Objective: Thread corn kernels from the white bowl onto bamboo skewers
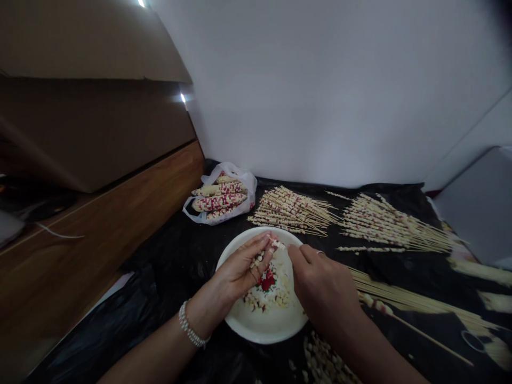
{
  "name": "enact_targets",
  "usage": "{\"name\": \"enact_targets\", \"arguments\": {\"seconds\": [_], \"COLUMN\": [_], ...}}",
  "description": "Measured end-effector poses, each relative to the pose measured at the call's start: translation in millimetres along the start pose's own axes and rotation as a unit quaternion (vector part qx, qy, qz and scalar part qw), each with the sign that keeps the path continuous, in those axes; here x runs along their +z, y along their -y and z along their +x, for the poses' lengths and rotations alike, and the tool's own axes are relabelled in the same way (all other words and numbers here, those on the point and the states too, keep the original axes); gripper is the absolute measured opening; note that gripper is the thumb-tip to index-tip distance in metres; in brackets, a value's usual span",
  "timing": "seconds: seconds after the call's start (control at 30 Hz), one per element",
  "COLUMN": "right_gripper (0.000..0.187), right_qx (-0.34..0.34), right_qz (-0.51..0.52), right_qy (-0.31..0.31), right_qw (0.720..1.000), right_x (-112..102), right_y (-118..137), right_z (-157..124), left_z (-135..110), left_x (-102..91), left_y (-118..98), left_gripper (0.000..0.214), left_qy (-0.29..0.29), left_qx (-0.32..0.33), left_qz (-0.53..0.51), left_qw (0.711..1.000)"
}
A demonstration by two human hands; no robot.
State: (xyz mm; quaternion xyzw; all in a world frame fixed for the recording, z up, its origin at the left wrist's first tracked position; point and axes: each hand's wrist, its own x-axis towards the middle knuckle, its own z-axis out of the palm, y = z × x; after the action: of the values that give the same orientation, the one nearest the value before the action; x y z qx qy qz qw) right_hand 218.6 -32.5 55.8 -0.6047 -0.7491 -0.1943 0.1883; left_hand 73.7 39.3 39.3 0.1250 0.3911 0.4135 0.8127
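A wooden skewer (430, 337) threaded with corn kernels runs through my right hand (320, 277), whose fingers are closed around it. Its kernel-covered tip (279, 245) shows between my two hands. My left hand (244, 264) meets that tip with thumb and fingers, and loose corn kernels (257, 260) lie in its curled palm. Both hands are over a white bowl (264, 334) with a red flower pattern at its bottom. Cream and dark red kernels (276, 298) are scattered inside the bowl. What sits exactly at my left fingertips is too small to make out.
Behind the bowl, a plastic bag (250, 184) holds red-and-cream corn cobs (220, 202). Two piles of threaded skewers (290, 208) (376, 221) lie to its right. Bare sticks (400, 290) and stripped cobs (482, 271) are at right. More kernels (326, 360) lie near the front. Black plastic (168, 266) covers the surface.
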Motion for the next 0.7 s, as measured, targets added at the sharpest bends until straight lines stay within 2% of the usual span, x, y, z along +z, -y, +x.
{"name": "enact_targets", "arguments": {"seconds": [0.17, 0.37, 0.57, 0.7], "right_gripper": [0.012, 0.01, 0.013, 0.014], "right_qx": [0.006, 0.0, -0.002, -0.005], "right_qz": [-0.004, -0.007, -0.012, -0.012], "right_qy": [0.015, 0.01, 0.029, 0.003], "right_qw": [1.0, 1.0, 1.0, 1.0], "right_x": [-1.0, -3.3, -6.2, -5.6], "right_y": [0.4, 0.2, 0.4, -0.7], "right_z": [0.8, 0.8, 1.2, 0.3], "left_z": [-2.0, 1.8, 0.9, 0.6], "left_x": [1.7, 0.2, 0.9, 0.2], "left_y": [-1.3, -0.8, -0.9, -1.5], "left_gripper": [0.024, 0.034, 0.025, 0.026], "left_qy": [0.0, -0.014, -0.01, -0.007], "left_qx": [-0.012, -0.006, -0.018, -0.021], "left_qz": [-0.014, -0.025, -0.032, -0.029], "left_qw": [1.0, 1.0, 0.999, 0.999]}}
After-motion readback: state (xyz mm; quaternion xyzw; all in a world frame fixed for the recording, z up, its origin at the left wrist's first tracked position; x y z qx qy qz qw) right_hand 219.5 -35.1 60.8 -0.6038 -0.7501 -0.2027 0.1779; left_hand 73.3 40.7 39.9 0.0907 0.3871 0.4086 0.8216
